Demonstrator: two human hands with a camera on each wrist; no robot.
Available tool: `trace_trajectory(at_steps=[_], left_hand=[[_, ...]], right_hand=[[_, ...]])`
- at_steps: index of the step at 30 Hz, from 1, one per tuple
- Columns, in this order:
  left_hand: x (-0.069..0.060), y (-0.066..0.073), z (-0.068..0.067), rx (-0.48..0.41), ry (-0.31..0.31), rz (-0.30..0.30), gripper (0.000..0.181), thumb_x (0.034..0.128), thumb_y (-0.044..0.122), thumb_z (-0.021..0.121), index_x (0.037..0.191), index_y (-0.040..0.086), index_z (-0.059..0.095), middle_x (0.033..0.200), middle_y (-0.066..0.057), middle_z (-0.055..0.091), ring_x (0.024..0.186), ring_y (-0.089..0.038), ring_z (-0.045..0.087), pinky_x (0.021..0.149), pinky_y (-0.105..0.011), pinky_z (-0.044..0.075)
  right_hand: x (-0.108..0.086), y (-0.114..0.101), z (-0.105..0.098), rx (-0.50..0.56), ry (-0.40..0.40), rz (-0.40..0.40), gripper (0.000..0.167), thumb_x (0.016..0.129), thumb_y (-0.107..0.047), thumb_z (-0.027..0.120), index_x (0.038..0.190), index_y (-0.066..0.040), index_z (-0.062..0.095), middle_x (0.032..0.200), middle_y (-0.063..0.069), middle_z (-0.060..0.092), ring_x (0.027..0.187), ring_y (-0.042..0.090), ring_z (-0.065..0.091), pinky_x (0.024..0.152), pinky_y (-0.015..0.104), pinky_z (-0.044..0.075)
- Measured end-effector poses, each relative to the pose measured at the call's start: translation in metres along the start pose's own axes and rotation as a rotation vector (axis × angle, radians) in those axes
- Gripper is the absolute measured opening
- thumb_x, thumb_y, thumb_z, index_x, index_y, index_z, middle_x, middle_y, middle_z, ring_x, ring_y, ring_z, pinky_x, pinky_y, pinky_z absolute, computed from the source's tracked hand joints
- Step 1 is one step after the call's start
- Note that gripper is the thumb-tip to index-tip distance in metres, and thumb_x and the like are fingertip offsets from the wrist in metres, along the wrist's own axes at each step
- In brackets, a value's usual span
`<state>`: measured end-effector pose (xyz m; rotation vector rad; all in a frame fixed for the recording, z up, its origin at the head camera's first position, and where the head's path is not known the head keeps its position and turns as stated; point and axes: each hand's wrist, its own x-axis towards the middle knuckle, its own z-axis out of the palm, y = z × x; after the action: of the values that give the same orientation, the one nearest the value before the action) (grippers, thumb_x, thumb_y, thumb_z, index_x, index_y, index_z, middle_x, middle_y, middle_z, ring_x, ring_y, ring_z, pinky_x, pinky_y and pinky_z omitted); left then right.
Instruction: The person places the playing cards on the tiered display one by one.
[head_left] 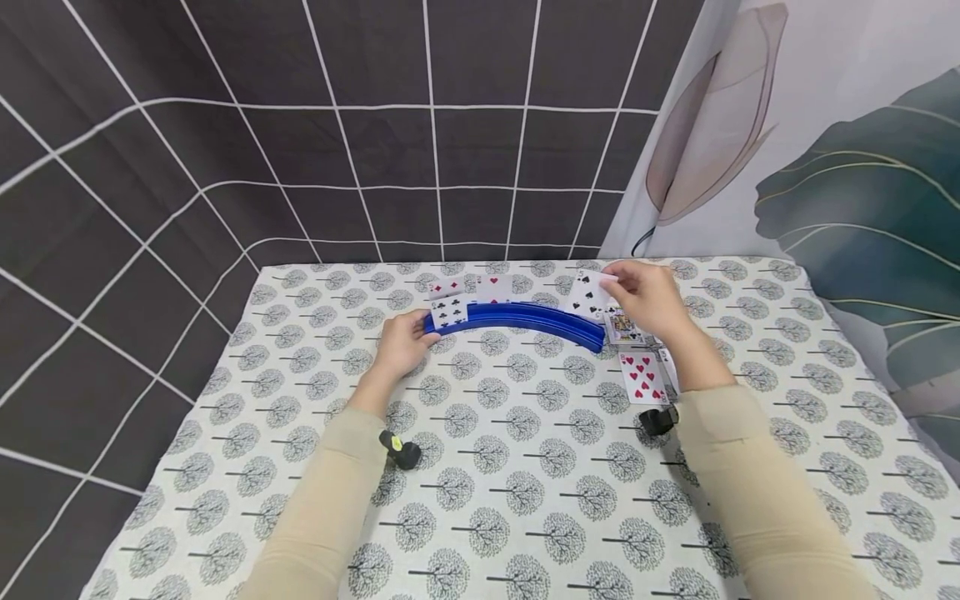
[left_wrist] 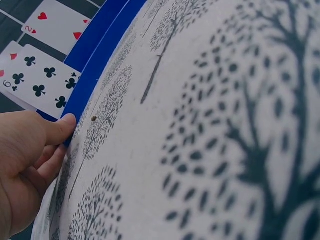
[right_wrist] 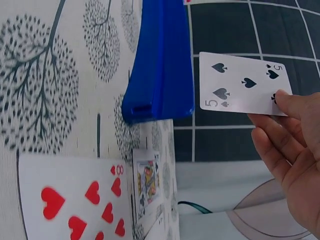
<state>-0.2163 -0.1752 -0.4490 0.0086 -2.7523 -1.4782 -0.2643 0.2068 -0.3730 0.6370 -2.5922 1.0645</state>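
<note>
A curved blue card holder lies on the table. My left hand grips its left end, the thumb against the front in the left wrist view. Three playing cards stand in the holder's left part: a six of clubs, a diamond card partly hidden behind it, and a two of hearts. My right hand pinches a five of spades by one edge. That card is above the holder's right end, apart from it in the right wrist view, its face turned toward me.
Right of the holder, a king of clubs and an eight of hearts lie face up on the tree-patterned tablecloth. Another card is partly covered by my right wrist. A dark grid curtain hangs behind the table, a leaf-patterned one at right.
</note>
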Motion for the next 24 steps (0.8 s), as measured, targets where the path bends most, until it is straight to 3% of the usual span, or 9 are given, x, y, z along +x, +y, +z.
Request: trace_trajectory(at_steps=[2,6,8,13,15,20,24], left_hand=[[0.0,-0.001,0.0,-0.004,0.002,-0.003,0.055,0.09,0.001,0.074,0.139,-0.011,0.052,0.13,-0.032,0.061,0.12,-0.039,0.063,0.101,-0.036,0.055],[0.001,-0.002,0.001,-0.002,0.006,0.004,0.055,0.0897,0.002,0.074,0.138,-0.01,0.053,0.129,-0.032,0.061,0.12,-0.039,0.063,0.101,-0.036,0.055],[0.001,-0.002,0.001,-0.004,0.008,0.007,0.054,0.0894,0.002,0.075,0.138,-0.01,0.053,0.129,-0.032,0.061,0.12,-0.039,0.063,0.101,-0.036,0.055],[0.001,-0.002,0.001,-0.012,0.006,0.005,0.054,0.0892,0.001,0.075,0.138,-0.01,0.053,0.129,-0.032,0.061,0.12,-0.039,0.063,0.101,-0.036,0.055],[0.001,-0.003,0.001,-0.008,0.004,0.005,0.054,0.0895,0.002,0.074,0.138,-0.01,0.053,0.129,-0.031,0.061,0.12,-0.039,0.064,0.101,-0.035,0.055],[0.002,-0.003,0.002,-0.009,0.002,0.004,0.054,0.09,0.001,0.074,0.138,-0.01,0.053,0.13,-0.031,0.061,0.12,-0.039,0.064,0.101,-0.035,0.056],[0.002,-0.003,0.002,-0.016,0.006,0.002,0.053,0.0897,0.001,0.074,0.138,-0.01,0.053,0.129,-0.032,0.061,0.12,-0.038,0.063,0.101,-0.034,0.056]], right_hand=[[0.002,-0.003,0.003,0.002,-0.011,0.001,0.016,0.097,-0.005,0.067,0.107,0.007,0.07,0.099,0.025,0.073,0.084,0.037,0.072,0.074,0.024,0.059],[0.004,-0.009,0.009,0.009,-0.023,-0.01,0.017,0.097,-0.005,0.068,0.108,0.008,0.07,0.1,0.026,0.072,0.084,0.039,0.071,0.077,0.049,0.062],[0.005,-0.01,0.013,0.02,-0.022,-0.026,0.016,0.096,-0.004,0.068,0.107,0.008,0.07,0.098,0.027,0.072,0.083,0.04,0.071,0.077,0.053,0.061],[0.006,-0.014,0.022,0.043,-0.028,-0.057,0.013,0.096,-0.004,0.069,0.103,0.006,0.071,0.093,0.023,0.074,0.08,0.036,0.072,0.074,0.048,0.062],[0.006,-0.016,0.025,0.051,-0.04,-0.056,0.012,0.096,-0.005,0.069,0.103,0.005,0.071,0.093,0.022,0.074,0.08,0.036,0.072,0.082,0.048,0.06],[0.008,-0.019,0.03,0.06,-0.045,-0.079,0.012,0.095,-0.004,0.07,0.102,0.006,0.071,0.093,0.023,0.074,0.08,0.038,0.072,0.084,0.052,0.061],[0.01,-0.019,0.036,0.063,-0.04,-0.102,0.013,0.094,-0.002,0.071,0.102,0.007,0.071,0.094,0.023,0.074,0.08,0.037,0.073,0.075,0.048,0.064]])
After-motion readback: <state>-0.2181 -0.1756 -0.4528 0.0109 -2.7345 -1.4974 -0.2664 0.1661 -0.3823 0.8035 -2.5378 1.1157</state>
